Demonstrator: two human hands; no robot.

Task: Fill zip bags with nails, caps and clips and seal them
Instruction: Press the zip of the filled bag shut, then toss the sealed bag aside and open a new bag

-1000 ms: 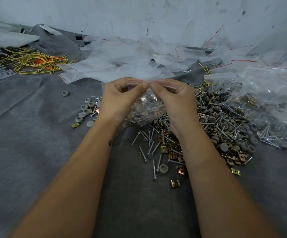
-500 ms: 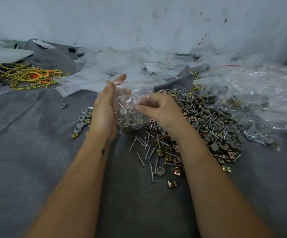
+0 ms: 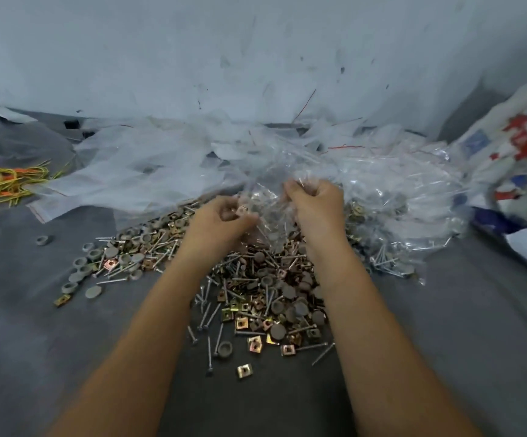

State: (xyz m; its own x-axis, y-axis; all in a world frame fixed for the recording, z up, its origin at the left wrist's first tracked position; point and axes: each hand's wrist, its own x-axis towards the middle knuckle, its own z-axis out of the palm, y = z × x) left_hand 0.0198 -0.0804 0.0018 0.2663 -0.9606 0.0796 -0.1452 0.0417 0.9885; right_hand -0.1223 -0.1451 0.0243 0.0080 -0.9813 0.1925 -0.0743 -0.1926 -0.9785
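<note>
Item: one clear zip bag (image 3: 268,212), held between our hands above the loose heap of nails, caps and clips (image 3: 265,291). Our right hand (image 3: 315,205) pinches a bunched upper fold of the plastic with curled fingers; our left hand (image 3: 224,220) is curled at the bag's lower left edge, and blur keeps us from telling whether it truly grips the film. Risks, as we judge them: nail points may pierce the thin film if we squeeze; a crumpled mouth may keep the zip strip from closing along its whole length, and contents would spill back onto the heap. Surface: grey felt-like cloth (image 3: 35,326). Also present: filled bags (image 3: 397,216) heaped at right, empty bags (image 3: 136,171) behind, yellow and orange cords (image 3: 0,182) at left, a printed sack (image 3: 514,159) at far right, a scuffed pale wall (image 3: 255,58).
</note>
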